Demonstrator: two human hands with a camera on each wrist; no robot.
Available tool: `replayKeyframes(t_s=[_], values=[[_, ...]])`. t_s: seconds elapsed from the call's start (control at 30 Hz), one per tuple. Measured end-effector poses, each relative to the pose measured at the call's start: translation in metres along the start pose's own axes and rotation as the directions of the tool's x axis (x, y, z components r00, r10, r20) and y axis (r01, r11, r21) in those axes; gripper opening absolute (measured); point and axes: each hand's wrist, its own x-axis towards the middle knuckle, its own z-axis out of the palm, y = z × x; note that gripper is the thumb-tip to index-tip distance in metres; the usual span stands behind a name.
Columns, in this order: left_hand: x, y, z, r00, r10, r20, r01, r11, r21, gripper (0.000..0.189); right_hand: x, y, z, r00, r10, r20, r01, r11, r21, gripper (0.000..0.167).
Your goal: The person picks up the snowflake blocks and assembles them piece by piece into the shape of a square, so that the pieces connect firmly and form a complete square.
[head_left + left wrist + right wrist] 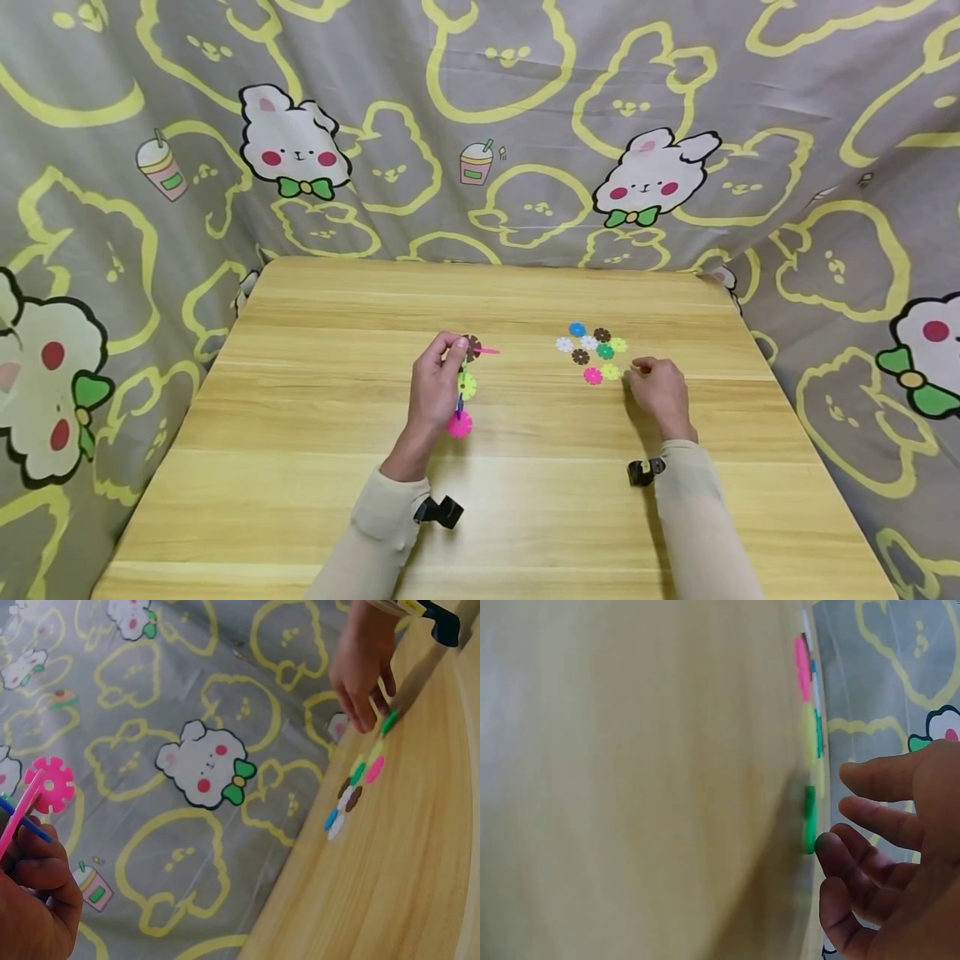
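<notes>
My left hand (pixel 435 383) pinches a joined chain of notched plastic snowflake discs. A brown disc (pixel 472 348) and a pink one seen edge-on (pixel 489 351) are at the top, a yellow disc (pixel 467 386) is in the middle, and a pink disc (pixel 461 425) is at the bottom. A blue disc (pixel 30 823) shows edge-on in the left wrist view. My right hand (pixel 660 390) hovers low over the table, fingers loosely bent, with nothing between thumb and forefinger. A green disc (pixel 810 820) lies by its fingertips; touching or apart, I cannot tell.
Several loose discs lie grouped left of my right hand, among them a blue one (pixel 577 329), a pink one (pixel 592 376) and a green one (pixel 605 352). The wooden table (pixel 525 500) meets a patterned curtain (pixel 420 200) at its back and sides.
</notes>
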Motion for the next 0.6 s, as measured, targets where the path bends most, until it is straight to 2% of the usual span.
replayKeyframes(t_s=[0.2,0.33,0.43,0.6], values=[[-0.0006,-0.0008,0.0003,1.0,-0.006,0.007,0.006,1.0,0.02,0.026,-0.0002,0.0044,0.0024,1.0,-0.001,-0.009,0.0,1.0,-0.023,0.046],[-0.0004,-0.0021,0.0009,1.0,-0.002,0.007,0.002,1.0,0.014,0.026,-0.003,0.005,-0.0008,0.999,0.034,-0.012,-0.035,0.998,-0.055,0.046],[0.0,-0.0024,0.0014,1.0,-0.002,0.006,0.002,1.0,0.006,0.026,-0.0054,0.0057,-0.0037,0.998,0.06,0.01,-0.059,0.995,-0.086,0.046],[0.0001,-0.0023,0.0022,1.0,-0.013,0.011,0.013,1.0,0.008,0.025,-0.008,0.0066,-0.0056,0.997,0.052,0.048,-0.047,0.993,-0.105,0.043]])
